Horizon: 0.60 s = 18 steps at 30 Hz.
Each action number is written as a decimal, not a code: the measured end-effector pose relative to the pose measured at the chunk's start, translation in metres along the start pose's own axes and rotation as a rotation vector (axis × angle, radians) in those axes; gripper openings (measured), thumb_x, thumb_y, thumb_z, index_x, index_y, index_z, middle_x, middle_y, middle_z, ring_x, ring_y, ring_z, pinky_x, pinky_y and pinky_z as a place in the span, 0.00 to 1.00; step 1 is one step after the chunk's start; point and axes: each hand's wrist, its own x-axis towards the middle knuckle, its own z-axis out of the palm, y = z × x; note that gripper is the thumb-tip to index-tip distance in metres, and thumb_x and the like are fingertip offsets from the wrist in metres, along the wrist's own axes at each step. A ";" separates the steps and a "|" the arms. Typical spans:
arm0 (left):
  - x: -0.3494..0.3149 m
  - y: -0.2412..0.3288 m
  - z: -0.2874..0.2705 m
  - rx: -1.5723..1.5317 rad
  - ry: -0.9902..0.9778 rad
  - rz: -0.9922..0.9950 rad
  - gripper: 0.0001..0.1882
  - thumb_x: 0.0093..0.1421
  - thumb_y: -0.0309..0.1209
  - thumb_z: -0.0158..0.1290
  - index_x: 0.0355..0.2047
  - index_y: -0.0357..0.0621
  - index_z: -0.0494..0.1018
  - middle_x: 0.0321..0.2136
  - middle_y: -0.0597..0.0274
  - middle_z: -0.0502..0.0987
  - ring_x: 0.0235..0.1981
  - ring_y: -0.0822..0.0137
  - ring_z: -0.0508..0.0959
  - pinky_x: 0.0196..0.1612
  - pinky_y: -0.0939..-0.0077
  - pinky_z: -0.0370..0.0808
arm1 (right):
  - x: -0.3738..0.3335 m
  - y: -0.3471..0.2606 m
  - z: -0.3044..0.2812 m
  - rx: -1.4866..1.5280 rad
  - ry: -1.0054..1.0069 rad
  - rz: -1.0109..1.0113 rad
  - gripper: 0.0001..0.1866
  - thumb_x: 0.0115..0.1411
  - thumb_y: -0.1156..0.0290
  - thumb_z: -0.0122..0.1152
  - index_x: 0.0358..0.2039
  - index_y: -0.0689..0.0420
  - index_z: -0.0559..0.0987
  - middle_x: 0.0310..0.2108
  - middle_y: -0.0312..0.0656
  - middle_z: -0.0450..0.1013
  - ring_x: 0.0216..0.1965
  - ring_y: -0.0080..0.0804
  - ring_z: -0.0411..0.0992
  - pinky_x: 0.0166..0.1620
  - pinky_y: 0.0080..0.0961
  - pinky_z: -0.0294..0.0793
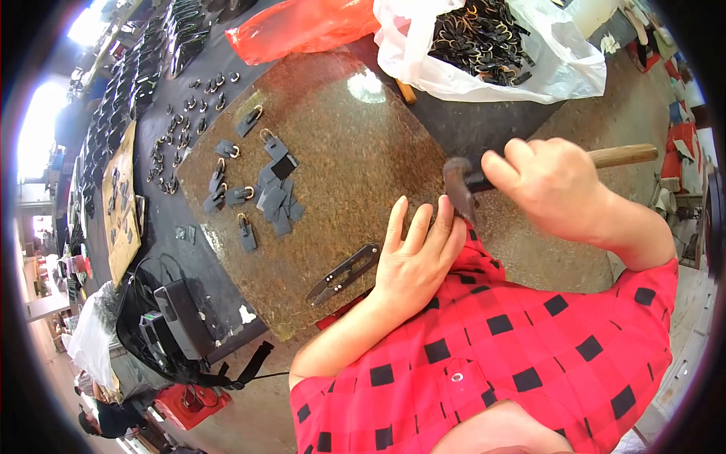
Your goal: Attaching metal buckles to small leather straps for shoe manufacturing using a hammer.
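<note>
My right hand (556, 185) is closed around a hammer (458, 180) whose pale wooden handle sticks out past the fist to the right. The dark hammer head hangs at the right edge of a brown slab (348, 136), close to the fingertips of my left hand (420, 261). That hand lies with its fingers stretched out near the slab's front corner; its thumb and whatever is under the fingertips are hidden. Beside its wrist rests a black snips-like cutting tool (344, 274). Farther left on the slab are a pile of small black flat pieces (278, 198) and several black tabs with metal rings (247, 232).
A white plastic bag (408, 64) of black ringed tabs stands at the back, next to a red bag (302, 30). Small ringed parts (181, 132) lie on the dark table to the left. A cardboard piece (121, 227) and a black electronic box (184, 318) sit along the left edge.
</note>
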 end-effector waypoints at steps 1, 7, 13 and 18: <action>-0.001 0.001 0.000 0.004 0.002 -0.005 0.14 0.44 0.30 0.48 0.34 0.45 0.68 0.36 0.63 0.69 0.40 0.65 0.67 0.53 0.57 0.56 | 0.001 0.002 -0.005 0.004 0.065 0.022 0.08 0.43 0.69 0.51 0.24 0.54 0.65 0.16 0.35 0.61 0.16 0.26 0.66 0.17 0.23 0.64; -0.001 0.002 0.001 0.020 0.017 -0.011 0.14 0.44 0.30 0.48 0.34 0.46 0.68 0.37 0.64 0.69 0.41 0.65 0.66 0.54 0.56 0.55 | -0.004 -0.005 0.005 0.001 -0.056 0.018 0.10 0.43 0.69 0.51 0.28 0.55 0.65 0.17 0.35 0.62 0.17 0.27 0.67 0.17 0.22 0.65; -0.002 0.002 0.000 -0.020 0.017 -0.029 0.14 0.44 0.30 0.48 0.34 0.46 0.68 0.37 0.63 0.69 0.41 0.66 0.66 0.54 0.56 0.55 | -0.004 -0.008 0.003 -0.021 0.033 0.034 0.09 0.44 0.69 0.51 0.28 0.55 0.66 0.17 0.35 0.62 0.16 0.27 0.67 0.18 0.21 0.66; -0.001 0.000 0.002 0.008 0.036 0.015 0.13 0.46 0.32 0.45 0.34 0.43 0.67 0.41 0.56 0.68 0.41 0.63 0.66 0.53 0.55 0.57 | -0.001 0.000 0.004 0.035 -0.001 0.016 0.08 0.44 0.71 0.51 0.28 0.55 0.66 0.17 0.36 0.63 0.17 0.30 0.67 0.18 0.23 0.66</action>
